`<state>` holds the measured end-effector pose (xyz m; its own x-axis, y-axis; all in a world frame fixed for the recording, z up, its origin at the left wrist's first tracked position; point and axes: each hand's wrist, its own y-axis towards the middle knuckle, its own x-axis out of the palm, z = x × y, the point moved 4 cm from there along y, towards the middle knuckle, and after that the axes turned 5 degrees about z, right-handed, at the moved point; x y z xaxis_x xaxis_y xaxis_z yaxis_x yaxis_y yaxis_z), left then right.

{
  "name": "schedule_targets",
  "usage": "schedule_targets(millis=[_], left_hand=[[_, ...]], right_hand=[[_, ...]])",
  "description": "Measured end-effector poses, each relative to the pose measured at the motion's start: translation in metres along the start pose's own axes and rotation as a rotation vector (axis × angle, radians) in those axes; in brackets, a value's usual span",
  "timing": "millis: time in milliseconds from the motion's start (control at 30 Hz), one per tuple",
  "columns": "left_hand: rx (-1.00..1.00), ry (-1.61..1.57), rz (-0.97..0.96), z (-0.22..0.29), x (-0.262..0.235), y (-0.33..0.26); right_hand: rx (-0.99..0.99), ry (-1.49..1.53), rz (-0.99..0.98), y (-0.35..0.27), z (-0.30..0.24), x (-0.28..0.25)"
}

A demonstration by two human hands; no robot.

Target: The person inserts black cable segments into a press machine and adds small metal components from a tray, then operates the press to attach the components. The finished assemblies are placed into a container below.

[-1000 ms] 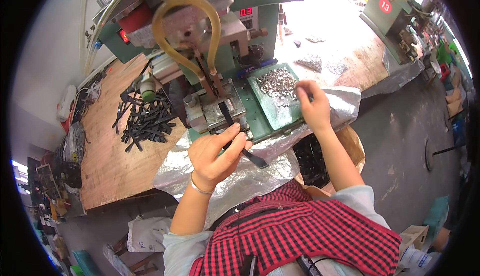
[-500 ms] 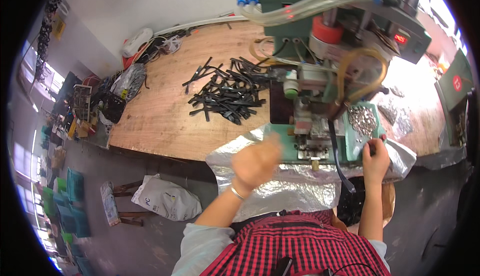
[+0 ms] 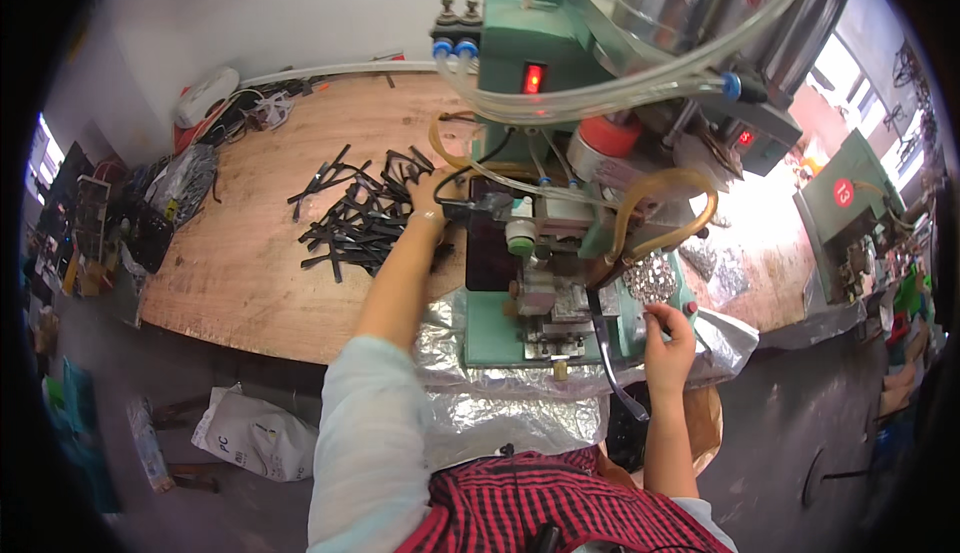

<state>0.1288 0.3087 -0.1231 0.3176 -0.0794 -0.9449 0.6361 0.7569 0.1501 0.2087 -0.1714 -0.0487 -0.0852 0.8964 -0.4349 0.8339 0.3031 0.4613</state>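
My left hand [image 3: 437, 196] reaches to the far right side of a pile of black strips [image 3: 365, 218] on the wooden table. Its fingers are partly hidden among the strips and by a black cable, so their grip does not show. My right hand [image 3: 670, 345] is by the near edge of a green tray holding small shiny metal pieces [image 3: 650, 279]. Thumb and forefinger come together in a pinch; whatever lies between them is too small to make out. Between my hands stands a green press machine [image 3: 545, 325], with a dark strip [image 3: 612, 368] hanging from its front.
Clear hoses [image 3: 600, 103] and a tan tube [image 3: 650, 198] loop around the press. Silver foil [image 3: 530, 418] covers the table's front edge. A red button [image 3: 690, 308] sits beside the tray. On the floor at left lies a white sack [image 3: 258, 435].
My left hand has moved forward from in front of the press to the strip pile. My right hand stays by the tray, its fingers now pinched. The whole view has shifted.
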Motion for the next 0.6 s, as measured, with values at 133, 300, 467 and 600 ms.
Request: schedule_targets(millis=[133, 300, 467, 600], left_hand=[[0.134, -0.023, 0.141, -0.056, -0.017, -0.072], [0.072, -0.481, 0.523, -0.026, -0.137, -0.162], [-0.153, -1.146, 0.721, -0.029, -0.166, -0.24], [-0.346, -1.354, 0.322, -0.004, -0.122, -0.238]], right_hand=[[-0.005, -0.036, 0.005, -0.008, 0.01, -0.024], [-0.093, -0.182, 0.094, -0.024, 0.016, -0.049], [0.025, 0.071, 0.058, -0.022, -0.016, -0.041], [-0.245, 0.249, -0.075, 0.013, -0.09, -0.011]])
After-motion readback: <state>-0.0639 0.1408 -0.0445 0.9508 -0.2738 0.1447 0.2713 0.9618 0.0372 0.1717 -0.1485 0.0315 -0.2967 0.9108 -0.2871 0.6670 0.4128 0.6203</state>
